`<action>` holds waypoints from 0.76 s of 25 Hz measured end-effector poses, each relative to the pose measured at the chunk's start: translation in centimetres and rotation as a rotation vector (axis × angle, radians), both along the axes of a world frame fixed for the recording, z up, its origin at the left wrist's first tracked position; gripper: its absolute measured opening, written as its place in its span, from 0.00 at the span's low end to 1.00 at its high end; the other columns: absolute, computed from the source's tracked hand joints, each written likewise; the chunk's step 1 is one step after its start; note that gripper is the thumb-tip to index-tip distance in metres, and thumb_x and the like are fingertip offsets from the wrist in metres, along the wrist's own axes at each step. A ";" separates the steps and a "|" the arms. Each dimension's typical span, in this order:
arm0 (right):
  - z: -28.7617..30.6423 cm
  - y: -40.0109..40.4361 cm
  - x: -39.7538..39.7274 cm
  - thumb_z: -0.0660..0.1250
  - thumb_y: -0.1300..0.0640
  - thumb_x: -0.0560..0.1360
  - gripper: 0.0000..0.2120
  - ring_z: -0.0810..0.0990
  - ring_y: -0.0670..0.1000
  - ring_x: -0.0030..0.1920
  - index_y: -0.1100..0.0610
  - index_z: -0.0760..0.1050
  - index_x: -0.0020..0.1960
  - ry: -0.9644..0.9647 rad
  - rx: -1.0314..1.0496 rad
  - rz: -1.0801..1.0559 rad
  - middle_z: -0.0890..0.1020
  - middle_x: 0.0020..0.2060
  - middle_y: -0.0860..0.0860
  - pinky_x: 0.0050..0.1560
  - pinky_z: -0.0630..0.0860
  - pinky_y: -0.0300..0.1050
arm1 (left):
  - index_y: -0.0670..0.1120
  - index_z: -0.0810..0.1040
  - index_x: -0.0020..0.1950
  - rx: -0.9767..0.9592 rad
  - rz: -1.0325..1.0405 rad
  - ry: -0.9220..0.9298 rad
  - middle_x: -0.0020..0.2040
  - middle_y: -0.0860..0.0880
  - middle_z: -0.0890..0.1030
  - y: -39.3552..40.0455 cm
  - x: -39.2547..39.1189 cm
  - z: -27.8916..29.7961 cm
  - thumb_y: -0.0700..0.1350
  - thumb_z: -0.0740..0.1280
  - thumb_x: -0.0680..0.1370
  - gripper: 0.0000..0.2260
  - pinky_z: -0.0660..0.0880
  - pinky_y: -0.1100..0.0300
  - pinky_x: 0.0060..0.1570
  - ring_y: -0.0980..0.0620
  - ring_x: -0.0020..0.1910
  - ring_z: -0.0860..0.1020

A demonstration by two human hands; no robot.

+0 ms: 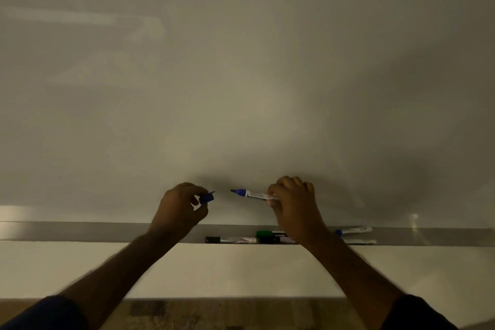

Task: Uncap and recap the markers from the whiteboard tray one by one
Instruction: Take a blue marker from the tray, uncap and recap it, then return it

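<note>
My right hand [293,205] grips the white barrel of a blue marker [251,194], whose bare blue tip points left. Its blue cap [207,198] is pinched in my left hand [179,209], a short gap away from the tip. Both hands hover in front of the whiteboard [241,75], just above the metal tray [80,232]. In the tray lie a black-capped marker [230,240], a green-capped marker [270,234] and, to the right of my right wrist, another blue-capped marker [353,230].
A further white marker barrel [360,242] lies at the tray's front edge on the right, partly hidden by my right forearm. Below the tray runs a pale wall band [241,270], then patterned floor [214,313]. The light is dim.
</note>
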State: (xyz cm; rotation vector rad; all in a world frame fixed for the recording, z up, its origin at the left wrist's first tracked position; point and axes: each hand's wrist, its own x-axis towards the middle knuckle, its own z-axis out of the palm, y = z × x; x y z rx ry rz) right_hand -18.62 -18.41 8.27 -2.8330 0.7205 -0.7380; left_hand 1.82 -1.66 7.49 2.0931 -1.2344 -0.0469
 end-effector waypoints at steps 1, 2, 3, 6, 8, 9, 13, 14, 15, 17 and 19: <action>1.2 -0.1 -0.6 0.68 0.57 0.74 0.03 0.74 0.52 0.46 0.52 0.77 0.48 -0.028 0.022 0.009 0.78 0.43 0.49 0.46 0.62 0.47 | 0.48 0.82 0.48 -0.014 0.001 0.030 0.41 0.53 0.82 -0.1 -0.4 1.3 0.39 0.74 0.68 0.10 0.72 0.70 0.35 0.57 0.34 0.78; 2.5 -0.3 -1.3 0.67 0.58 0.74 0.04 0.75 0.52 0.45 0.52 0.76 0.48 -0.060 0.050 0.020 0.79 0.41 0.49 0.47 0.63 0.47 | 0.50 0.82 0.46 -0.027 0.003 0.058 0.38 0.56 0.81 -0.2 -1.0 2.8 0.40 0.75 0.68 0.09 0.73 0.71 0.35 0.59 0.33 0.78; 3.8 -0.4 -1.9 0.67 0.59 0.74 0.04 0.75 0.52 0.42 0.52 0.75 0.48 -0.091 0.074 0.030 0.79 0.40 0.48 0.47 0.65 0.48 | 0.52 0.81 0.44 -0.045 0.006 0.083 0.36 0.59 0.80 -0.3 -1.6 4.3 0.41 0.76 0.68 0.09 0.73 0.72 0.33 0.60 0.33 0.78; 7.6 -0.9 -3.7 0.66 0.61 0.76 0.05 0.76 0.50 0.39 0.53 0.74 0.51 -0.196 0.150 0.089 0.80 0.40 0.49 0.48 0.73 0.50 | 0.55 0.81 0.40 -0.139 0.007 0.166 0.34 0.57 0.81 -0.9 -3.4 8.9 0.44 0.78 0.65 0.09 0.73 0.75 0.33 0.59 0.32 0.79; 10.3 -1.1 -4.9 0.64 0.62 0.77 0.08 0.78 0.49 0.42 0.54 0.75 0.55 -0.278 0.229 0.177 0.80 0.45 0.50 0.46 0.77 0.48 | 0.56 0.81 0.38 -0.223 0.000 0.222 0.32 0.54 0.83 -1.1 -4.8 11.8 0.44 0.78 0.64 0.10 0.74 0.74 0.33 0.57 0.33 0.80; 11.6 -1.1 -5.4 0.64 0.62 0.77 0.10 0.77 0.49 0.43 0.54 0.75 0.58 -0.310 0.241 0.215 0.80 0.47 0.50 0.45 0.77 0.46 | 0.56 0.82 0.38 -0.264 -0.009 0.259 0.33 0.54 0.84 -1.2 -5.4 13.1 0.43 0.78 0.64 0.10 0.74 0.73 0.33 0.57 0.33 0.81; 16.4 -1.4 -7.7 0.60 0.58 0.78 0.13 0.75 0.48 0.39 0.54 0.75 0.61 -0.393 0.164 0.311 0.77 0.43 0.50 0.39 0.73 0.42 | 0.52 0.83 0.42 -0.391 -0.059 0.365 0.37 0.55 0.85 -1.3 -8.1 17.7 0.38 0.77 0.66 0.11 0.75 0.74 0.35 0.56 0.34 0.83; 17.4 -1.4 -8.3 0.59 0.57 0.78 0.13 0.74 0.48 0.38 0.54 0.75 0.61 -0.403 0.138 0.322 0.77 0.42 0.50 0.38 0.72 0.40 | 0.51 0.83 0.43 -0.419 -0.066 0.381 0.38 0.55 0.85 -1.4 -8.8 18.6 0.37 0.76 0.66 0.11 0.75 0.74 0.35 0.57 0.35 0.83; 18.3 -1.6 -9.0 0.59 0.56 0.78 0.13 0.74 0.48 0.38 0.55 0.76 0.61 -0.412 0.112 0.328 0.77 0.42 0.49 0.38 0.71 0.39 | 0.50 0.84 0.44 -0.446 -0.068 0.388 0.39 0.56 0.85 -1.4 -9.5 19.6 0.37 0.76 0.66 0.11 0.76 0.73 0.36 0.57 0.35 0.83; 19.5 -1.8 -10.1 0.58 0.55 0.79 0.14 0.74 0.47 0.38 0.55 0.76 0.61 -0.421 0.067 0.331 0.76 0.41 0.49 0.39 0.69 0.37 | 0.51 0.84 0.45 -0.484 -0.079 0.391 0.39 0.54 0.86 -1.4 -10.6 21.1 0.38 0.76 0.66 0.11 0.77 0.72 0.38 0.55 0.36 0.83; 20.4 -2.0 -11.2 0.58 0.55 0.79 0.14 0.74 0.47 0.38 0.55 0.76 0.61 -0.421 0.027 0.337 0.76 0.41 0.48 0.39 0.68 0.36 | 0.52 0.85 0.45 -0.500 -0.093 0.368 0.39 0.53 0.86 -1.4 -11.7 22.2 0.39 0.76 0.67 0.11 0.78 0.69 0.40 0.53 0.36 0.83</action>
